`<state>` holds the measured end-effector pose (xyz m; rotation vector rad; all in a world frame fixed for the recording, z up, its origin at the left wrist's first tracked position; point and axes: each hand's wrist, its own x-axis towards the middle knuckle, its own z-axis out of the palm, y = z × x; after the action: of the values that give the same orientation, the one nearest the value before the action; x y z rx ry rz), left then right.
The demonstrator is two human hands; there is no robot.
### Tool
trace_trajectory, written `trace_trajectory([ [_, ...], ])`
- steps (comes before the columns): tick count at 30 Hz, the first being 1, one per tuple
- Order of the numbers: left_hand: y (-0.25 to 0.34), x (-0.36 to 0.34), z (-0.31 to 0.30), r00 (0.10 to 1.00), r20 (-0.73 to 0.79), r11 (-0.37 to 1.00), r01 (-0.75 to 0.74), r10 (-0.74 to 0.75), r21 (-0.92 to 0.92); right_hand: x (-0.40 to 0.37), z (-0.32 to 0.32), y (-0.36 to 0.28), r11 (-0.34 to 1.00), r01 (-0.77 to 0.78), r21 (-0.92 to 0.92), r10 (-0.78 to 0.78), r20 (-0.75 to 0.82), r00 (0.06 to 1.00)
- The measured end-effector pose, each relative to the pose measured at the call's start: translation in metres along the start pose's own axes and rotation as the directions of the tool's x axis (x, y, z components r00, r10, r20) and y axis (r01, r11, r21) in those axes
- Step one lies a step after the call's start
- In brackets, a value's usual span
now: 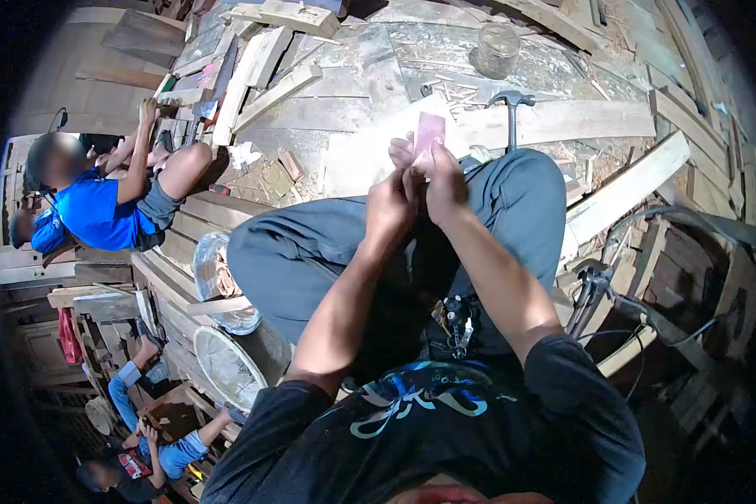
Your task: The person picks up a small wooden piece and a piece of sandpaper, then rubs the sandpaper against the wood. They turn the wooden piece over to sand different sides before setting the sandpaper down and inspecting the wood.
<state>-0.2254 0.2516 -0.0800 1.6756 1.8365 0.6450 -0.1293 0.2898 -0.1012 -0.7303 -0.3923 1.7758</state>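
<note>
Above my crossed legs, my right hand [445,186] grips a small pinkish rectangular sheet [430,128], thumb on its near face and fingers showing past its left edge. I cannot make out the kind of sheet. My left hand [390,204] is closed, its fingertips meeting the right hand at the sheet's lower end. What it pinches there is hidden. A brightly lit pale board [353,160] lies beyond my hands. Just past my right knee lies a claw hammer [511,113], its head pointing away from me. Several thin wooden sticks [455,92] are scattered left of the hammer.
A clear jar [498,52] stands at the back. Long planks [575,123] lie ahead and right, near a clamp-like metal tool [590,281]. At my left are a bucket [227,367] and a clear tub [212,265]. Two co-workers sit left, one in a blue shirt [109,210].
</note>
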Motion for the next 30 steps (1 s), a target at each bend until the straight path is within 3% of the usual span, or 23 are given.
trace_trajectory([
  [1, -0.001, 0.002, 0.003, 1.000, 0.010, 1.000, -0.016, 0.016, -0.014, 0.001, 0.001, -0.001, 0.999, 0.032, 0.040, -0.033, 0.008, 0.999],
  [2, -0.003, 0.001, 0.005, 1.000, 0.003, 0.999, -0.019, 0.019, -0.026, 0.000, 0.002, -0.002, 0.996, -0.012, 0.089, 0.021, -0.105, 0.994],
  [5, -0.015, -0.008, 0.007, 1.000, -0.028, 0.998, -0.004, 0.002, -0.060, -0.004, -0.002, 0.003, 0.997, -0.006, 0.078, 0.012, -0.077, 0.997],
  [6, -0.014, 0.002, 0.007, 0.994, -0.080, 0.995, 0.062, -0.068, -0.078, -0.002, -0.003, 0.010, 1.000, 0.024, 0.001, -0.024, 0.007, 1.000],
  [7, 0.003, 0.006, -0.004, 0.996, -0.052, 0.997, 0.078, -0.078, 0.004, 0.001, -0.002, 0.007, 1.000, 0.028, 0.014, -0.028, 0.003, 1.000],
  [10, -0.012, -0.003, 0.014, 1.000, -0.014, 1.000, -0.027, 0.027, -0.009, -0.005, -0.003, 0.003, 0.998, 0.068, -0.007, -0.068, 0.024, 0.997],
  [11, -0.024, -0.006, 0.022, 0.999, -0.031, 0.999, -0.033, 0.033, 0.027, -0.004, -0.003, 0.006, 0.995, 0.047, 0.092, -0.040, -0.075, 0.996],
  [13, -0.010, -0.007, 0.013, 0.995, -0.082, 0.994, -0.042, 0.050, 0.101, -0.009, -0.005, 0.006, 0.999, 0.054, 0.004, -0.054, -0.014, 0.998],
  [14, -0.006, -0.002, 0.004, 0.997, -0.078, 0.997, -0.014, 0.008, -0.082, -0.008, -0.005, 0.007, 0.998, 0.063, -0.012, -0.062, 0.014, 0.998],
  [17, -0.012, 0.003, 0.007, 0.998, -0.023, 0.998, 0.053, -0.054, -0.029, 0.000, -0.005, 0.008, 0.996, 0.083, 0.023, -0.085, 0.089, 0.992],
  [18, -0.015, -0.002, 0.013, 0.998, -0.032, 0.991, -0.043, 0.048, 0.130, -0.001, -0.004, 0.009, 0.996, 0.065, 0.060, -0.067, 0.030, 0.997],
  [19, -0.019, -0.001, 0.015, 0.998, -0.031, 0.989, -0.056, 0.061, 0.136, -0.001, -0.003, 0.009, 0.994, 0.048, 0.096, -0.046, -0.027, 0.999],
  [21, -0.021, -0.003, 0.014, 0.996, -0.033, 0.987, -0.073, 0.078, 0.140, -0.006, -0.002, 0.012, 0.998, 0.058, 0.027, -0.059, 0.006, 0.998],
  [22, -0.016, 0.003, 0.007, 0.999, -0.018, 0.995, 0.052, -0.051, 0.082, -0.008, -0.001, 0.014, 0.998, 0.060, -0.006, -0.060, 0.023, 0.998],
  [25, -0.013, 0.000, 0.006, 1.000, -0.013, 0.993, 0.001, 0.001, 0.120, -0.004, -0.001, 0.009, 0.998, 0.069, 0.012, -0.069, 0.039, 0.997],
  [26, -0.009, -0.006, 0.002, 0.996, 0.017, 0.992, -0.086, 0.085, 0.088, 0.002, -0.016, 0.020, 0.994, 0.110, -0.027, -0.108, 0.062, 0.992],
  [29, -0.017, -0.011, 0.006, 1.000, 0.019, 0.987, -0.028, 0.025, 0.161, -0.008, 0.000, 0.011, 0.988, 0.081, 0.133, -0.072, -0.070, 0.995],
  [30, -0.006, -0.003, -0.005, 0.999, 0.034, 0.981, 0.017, -0.024, 0.193, -0.007, 0.000, 0.010, 0.994, 0.088, 0.071, -0.088, 0.001, 0.996],
])
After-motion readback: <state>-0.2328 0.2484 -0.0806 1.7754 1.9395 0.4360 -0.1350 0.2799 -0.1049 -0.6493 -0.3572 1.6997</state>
